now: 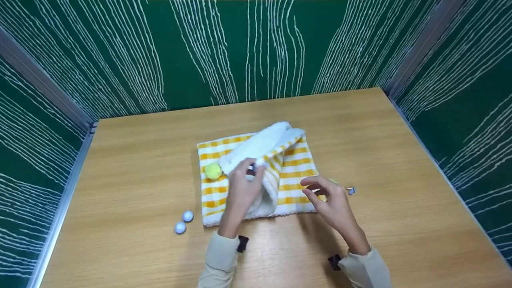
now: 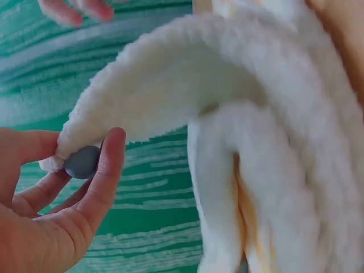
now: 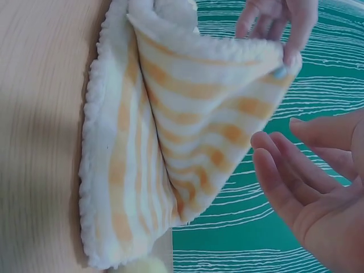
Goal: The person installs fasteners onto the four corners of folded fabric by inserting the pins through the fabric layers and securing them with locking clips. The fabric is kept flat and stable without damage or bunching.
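Observation:
A yellow-and-white checked cloth (image 1: 298, 188) with a white fleecy underside (image 1: 258, 146) lies partly folded on the table. My left hand (image 1: 243, 188) pinches a raised edge of it between thumb and fingers. A small round grey piece (image 2: 83, 162) sits at that pinched edge, against the thumb; its kind I cannot tell. Apart from the lifted cloth in the right wrist view, my right hand (image 3: 318, 193) holds nothing, its fingers loosely bent. A yellow-green pompom (image 1: 213, 171) rests on the cloth's left part.
Two small pale-blue round pieces (image 1: 184, 222) lie on the wooden table (image 1: 140, 172), left of the cloth. A small blue object (image 1: 351, 191) shows just beyond my right hand, partly hidden. Green walls (image 1: 320, 48) with white lines stand behind and at both sides.

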